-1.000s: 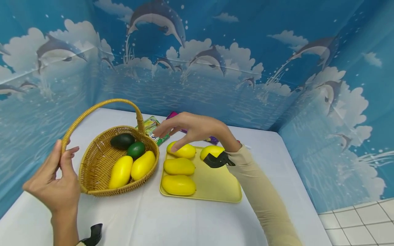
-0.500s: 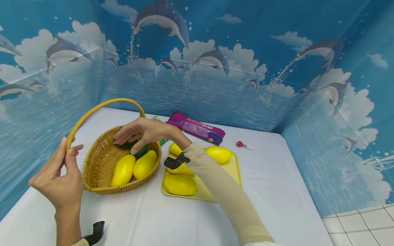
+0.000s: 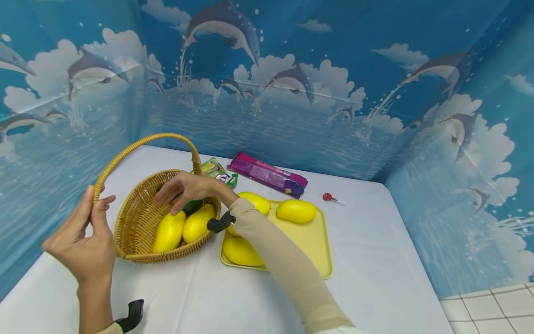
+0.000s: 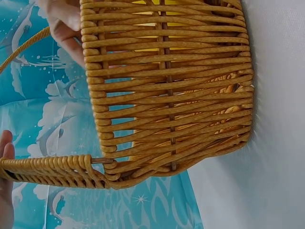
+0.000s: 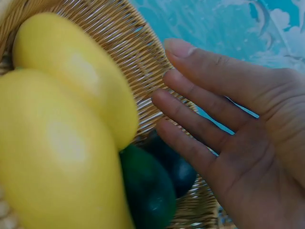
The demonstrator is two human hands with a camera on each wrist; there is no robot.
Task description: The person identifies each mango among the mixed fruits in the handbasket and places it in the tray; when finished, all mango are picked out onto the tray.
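The left hand (image 3: 85, 246) pinches the arched handle (image 3: 125, 156) of a tan wicker basket (image 3: 134, 220) on a white cloth (image 3: 375, 250), beside a yellow rectangular tray (image 3: 310, 239). The right hand (image 3: 188, 189), fingers loosely extended, hangs over two oblong yellow mangoes (image 3: 168, 233) and two dark-green oval fruits (image 5: 148, 188) inside.
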